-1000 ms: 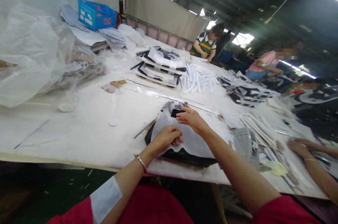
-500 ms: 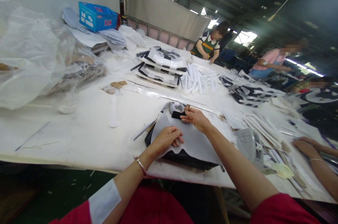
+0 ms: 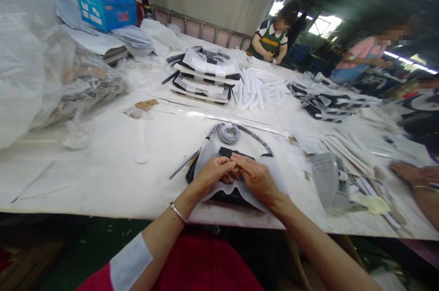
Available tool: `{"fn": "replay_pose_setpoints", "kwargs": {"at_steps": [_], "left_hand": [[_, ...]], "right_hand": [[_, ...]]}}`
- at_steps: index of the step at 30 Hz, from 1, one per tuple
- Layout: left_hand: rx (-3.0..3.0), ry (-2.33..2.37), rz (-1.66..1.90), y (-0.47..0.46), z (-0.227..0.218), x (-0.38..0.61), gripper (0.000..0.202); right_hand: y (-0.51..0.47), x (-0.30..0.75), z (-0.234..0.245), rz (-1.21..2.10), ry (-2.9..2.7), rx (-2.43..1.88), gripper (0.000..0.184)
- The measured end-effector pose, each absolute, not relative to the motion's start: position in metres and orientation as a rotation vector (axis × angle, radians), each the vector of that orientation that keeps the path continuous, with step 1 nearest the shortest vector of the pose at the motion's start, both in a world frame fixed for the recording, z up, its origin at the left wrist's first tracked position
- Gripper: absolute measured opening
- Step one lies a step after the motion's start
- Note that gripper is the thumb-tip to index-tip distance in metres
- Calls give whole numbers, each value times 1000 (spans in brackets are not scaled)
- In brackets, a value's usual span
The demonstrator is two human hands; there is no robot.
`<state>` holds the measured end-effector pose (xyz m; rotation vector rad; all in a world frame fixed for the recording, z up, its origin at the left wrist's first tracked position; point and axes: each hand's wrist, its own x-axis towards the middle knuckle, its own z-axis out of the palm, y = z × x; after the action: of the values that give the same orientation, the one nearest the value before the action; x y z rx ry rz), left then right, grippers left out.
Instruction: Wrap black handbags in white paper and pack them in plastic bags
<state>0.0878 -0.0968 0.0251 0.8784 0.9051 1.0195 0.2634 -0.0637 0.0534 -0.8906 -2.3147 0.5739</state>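
Observation:
A black handbag [image 3: 236,198] lies near the table's front edge, its front covered by a pale grey sheet [image 3: 207,154]. Across the top of the sheet runs a black strap tab [image 3: 228,151] with a small copper-coloured clasp [image 3: 236,170] at its lower end. My left hand [image 3: 216,173] has its fingers closed at the clasp. From the other side my right hand [image 3: 255,174] presses its fingers together on the tab, and the two hands touch. Part of the clasp is hidden under the fingers. Behind the tab lie a wrapped handle [image 3: 255,134] and a grey coil [image 3: 229,134].
Several covered bags [image 3: 206,81] are stacked further back, beside white rolls [image 3: 254,90]. A blue box [image 3: 106,7] stands back left, near plastic bags [image 3: 30,71]. To the right are a tape dispenser [image 3: 327,179], tools and a co-worker's hands [image 3: 411,174]. Other people work behind.
My right hand has brought the tab and clasp down toward me over the sheet. My left hand now meets it at the clasp. The handle and coil show more fully.

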Motion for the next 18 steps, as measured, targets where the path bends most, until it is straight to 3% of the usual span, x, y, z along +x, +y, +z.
{"fn": "replay_pose_setpoints", "kwargs": {"at_steps": [5,11,18], "left_hand": [[831,963,1009,-97,26,89,25],[832,950,1061,-100,25,92,29],[915,917,1088,-105,22,92,25]], "right_hand": [[-70,259,57,628,-2186,-956,37],[-80,255,77,1090,-1506,-1467,28],[-80,251,86,1517,-1473,-1650,23]]}}
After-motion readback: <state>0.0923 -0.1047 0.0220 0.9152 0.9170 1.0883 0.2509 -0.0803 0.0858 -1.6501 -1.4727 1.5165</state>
